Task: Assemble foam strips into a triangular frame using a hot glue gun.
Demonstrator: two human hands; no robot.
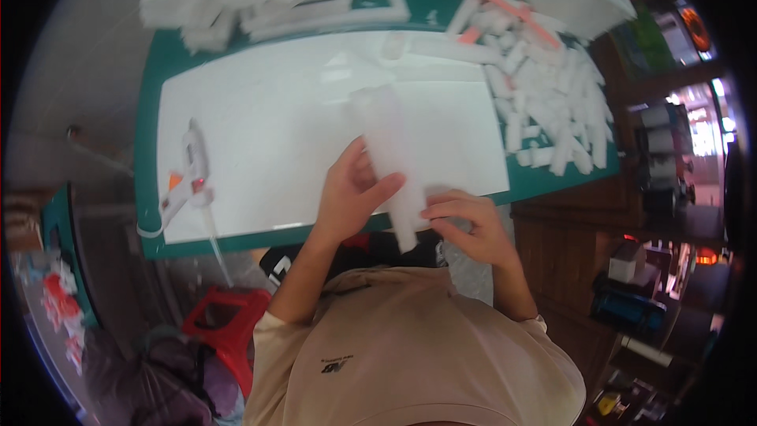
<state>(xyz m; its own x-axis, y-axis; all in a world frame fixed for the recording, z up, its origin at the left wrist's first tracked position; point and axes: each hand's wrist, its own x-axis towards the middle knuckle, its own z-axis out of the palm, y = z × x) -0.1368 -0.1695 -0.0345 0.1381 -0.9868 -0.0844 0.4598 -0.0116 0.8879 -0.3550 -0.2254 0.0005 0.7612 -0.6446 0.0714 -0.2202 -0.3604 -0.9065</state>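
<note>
One head-worn fisheye looks steeply down from close above the table (530, 181)

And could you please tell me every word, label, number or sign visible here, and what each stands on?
Beige shirt: a dark logo with smaller lettering beside it; I won't copy it out.
Dark shorts: white marking, partly cut off from view; not copied either.
Green tabletop: a small pale mark near the far edge, too blurred to read.
Held white piece: none visible.
Glue gun: nothing legible.
</note>
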